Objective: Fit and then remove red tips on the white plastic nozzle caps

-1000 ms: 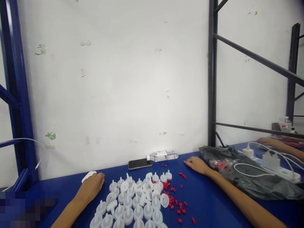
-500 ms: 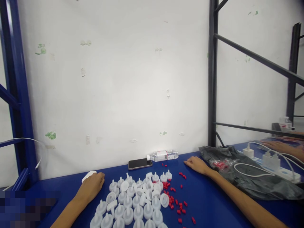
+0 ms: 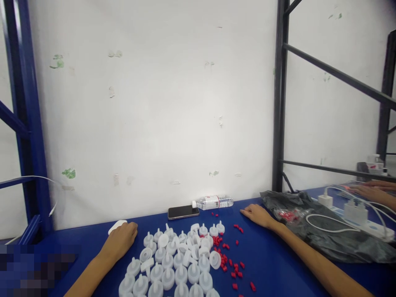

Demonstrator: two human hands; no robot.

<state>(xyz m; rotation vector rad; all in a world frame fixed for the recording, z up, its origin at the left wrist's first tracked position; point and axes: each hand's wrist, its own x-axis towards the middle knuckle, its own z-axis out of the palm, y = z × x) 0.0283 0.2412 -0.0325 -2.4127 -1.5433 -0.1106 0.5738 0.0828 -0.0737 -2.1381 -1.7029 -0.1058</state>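
Note:
My left hand (image 3: 123, 237) rests on the blue table, its fingers curled under. Against its far side lies a smooth white object (image 3: 116, 226), partly covered by the hand, so its kind is unclear. My right hand (image 3: 256, 214) lies palm down farther right, holding nothing, fingers loosely extended to the left. Between the arms spreads a group of translucent white nozzle caps (image 3: 168, 278), mostly upright with some tipped over. Small red tips (image 3: 236, 268) are scattered along the right side of the caps, nearer to my right hand.
A phone (image 3: 183, 212) and a clear water bottle lying on its side (image 3: 213, 202) are by the wall. At right, a dark plastic bag (image 3: 334, 239) carries a bag of red pieces (image 3: 289, 215), a white cable and a power strip (image 3: 361, 225). Another person's hands (image 3: 373, 194) appear beyond.
The view has shifted slightly. Both my hands stay in place, and the caps and red tips lie as before. The other person's hands at far right have moved a little.

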